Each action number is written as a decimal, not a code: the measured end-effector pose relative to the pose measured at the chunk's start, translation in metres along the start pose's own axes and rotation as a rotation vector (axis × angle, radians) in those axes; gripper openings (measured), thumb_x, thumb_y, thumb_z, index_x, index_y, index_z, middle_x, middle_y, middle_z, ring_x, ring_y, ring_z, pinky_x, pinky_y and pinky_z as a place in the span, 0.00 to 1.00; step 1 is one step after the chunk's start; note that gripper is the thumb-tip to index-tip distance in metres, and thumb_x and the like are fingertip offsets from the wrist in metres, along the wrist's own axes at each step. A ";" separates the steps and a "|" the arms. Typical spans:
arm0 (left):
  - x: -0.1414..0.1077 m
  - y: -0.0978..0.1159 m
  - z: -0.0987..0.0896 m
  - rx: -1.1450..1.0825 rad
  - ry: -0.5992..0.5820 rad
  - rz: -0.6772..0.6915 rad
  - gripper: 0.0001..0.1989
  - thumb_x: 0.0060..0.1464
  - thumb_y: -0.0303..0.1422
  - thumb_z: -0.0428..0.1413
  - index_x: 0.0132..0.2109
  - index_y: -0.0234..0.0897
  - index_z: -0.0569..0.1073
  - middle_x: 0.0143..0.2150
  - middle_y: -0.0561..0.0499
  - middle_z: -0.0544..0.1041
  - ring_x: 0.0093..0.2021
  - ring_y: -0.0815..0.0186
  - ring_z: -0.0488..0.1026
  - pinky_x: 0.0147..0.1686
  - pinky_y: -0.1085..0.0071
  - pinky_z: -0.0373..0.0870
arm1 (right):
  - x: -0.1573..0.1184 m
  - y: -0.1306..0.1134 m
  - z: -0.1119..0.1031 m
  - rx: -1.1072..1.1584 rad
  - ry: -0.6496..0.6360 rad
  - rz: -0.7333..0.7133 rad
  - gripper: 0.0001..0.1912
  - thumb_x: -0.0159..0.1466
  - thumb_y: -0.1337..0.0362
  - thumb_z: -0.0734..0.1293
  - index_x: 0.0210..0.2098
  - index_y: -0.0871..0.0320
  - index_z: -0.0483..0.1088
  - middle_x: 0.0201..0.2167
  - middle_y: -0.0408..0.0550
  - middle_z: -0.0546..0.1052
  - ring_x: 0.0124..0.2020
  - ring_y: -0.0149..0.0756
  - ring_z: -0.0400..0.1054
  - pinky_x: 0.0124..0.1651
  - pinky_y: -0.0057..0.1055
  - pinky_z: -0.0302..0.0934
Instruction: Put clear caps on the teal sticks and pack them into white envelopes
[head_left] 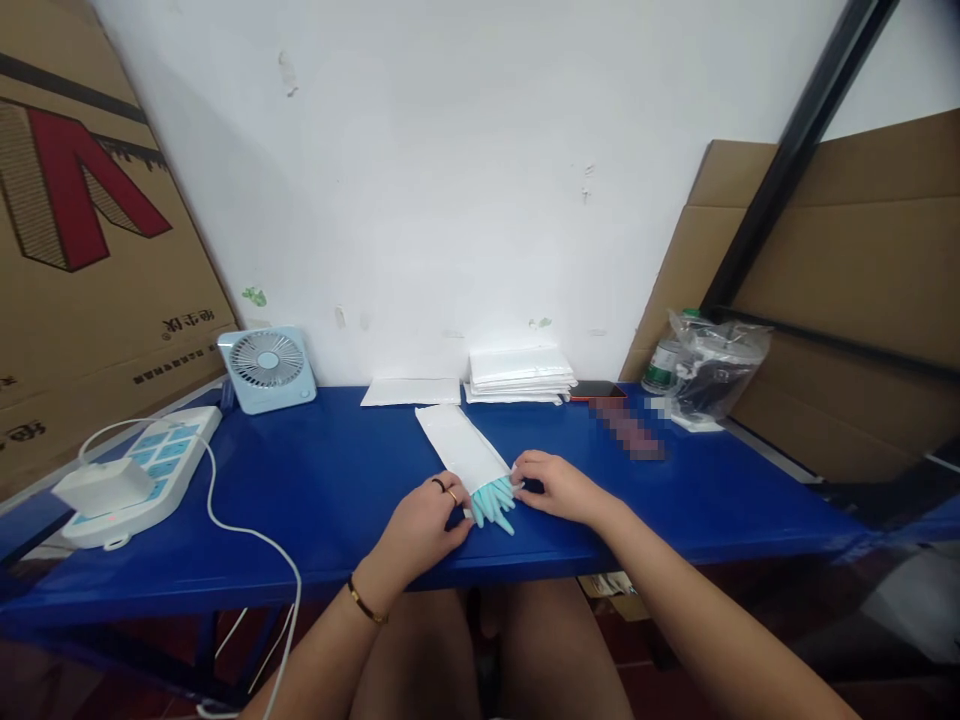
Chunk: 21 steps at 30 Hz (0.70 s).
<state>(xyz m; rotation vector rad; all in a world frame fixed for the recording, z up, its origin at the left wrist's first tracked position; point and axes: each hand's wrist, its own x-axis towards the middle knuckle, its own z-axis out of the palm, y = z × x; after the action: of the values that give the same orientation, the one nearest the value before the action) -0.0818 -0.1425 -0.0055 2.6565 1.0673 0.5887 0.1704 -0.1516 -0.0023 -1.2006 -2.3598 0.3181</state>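
Note:
A flat white paper envelope (465, 447) lies aslant on the blue table, its near end toward me. Out of that end stick the fingertips of light blue gloves (493, 503), bunched together and partly spread. My left hand (426, 522) is closed in a pinch on the left corner of the envelope's mouth, and wears rings and a bracelet. On the other side, my right hand (559, 488) pinches the right corner between thumb and fingers. The rest of the gloves is hidden inside the paper.
Against the wall lie a stack of white envelopes (517, 375) and a flat white envelope (411, 391). A phone (598, 391) lies beside the stack. A fan (268, 368) and a power strip (169, 465) with a trailing cable stand left; a plastic bag (712, 370) stands right.

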 end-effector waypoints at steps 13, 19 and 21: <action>0.024 0.010 -0.050 0.000 0.367 0.083 0.12 0.60 0.36 0.46 0.38 0.40 0.73 0.41 0.49 0.73 0.42 0.66 0.71 0.43 0.70 0.67 | 0.024 -0.034 -0.053 0.006 0.243 -0.022 0.09 0.65 0.62 0.57 0.34 0.57 0.67 0.32 0.48 0.72 0.34 0.34 0.65 0.37 0.30 0.59; 0.054 0.019 -0.091 -0.001 0.585 0.117 0.11 0.58 0.37 0.48 0.36 0.38 0.73 0.40 0.49 0.72 0.39 0.66 0.70 0.41 0.69 0.67 | 0.042 -0.051 -0.096 -0.120 0.382 -0.119 0.10 0.66 0.61 0.57 0.34 0.57 0.67 0.33 0.49 0.72 0.35 0.35 0.64 0.40 0.32 0.58; 0.062 0.020 -0.096 -0.017 0.606 0.120 0.12 0.58 0.37 0.48 0.35 0.37 0.73 0.40 0.49 0.71 0.36 0.68 0.70 0.39 0.70 0.67 | 0.046 -0.053 -0.103 -0.157 0.400 -0.118 0.10 0.66 0.61 0.57 0.34 0.57 0.67 0.32 0.48 0.71 0.34 0.35 0.64 0.39 0.31 0.58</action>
<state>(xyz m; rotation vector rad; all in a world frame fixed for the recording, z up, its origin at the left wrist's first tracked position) -0.0713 -0.1081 0.1052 2.5955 1.0212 1.4832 0.1623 -0.1465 0.1219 -1.0701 -2.1181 -0.1393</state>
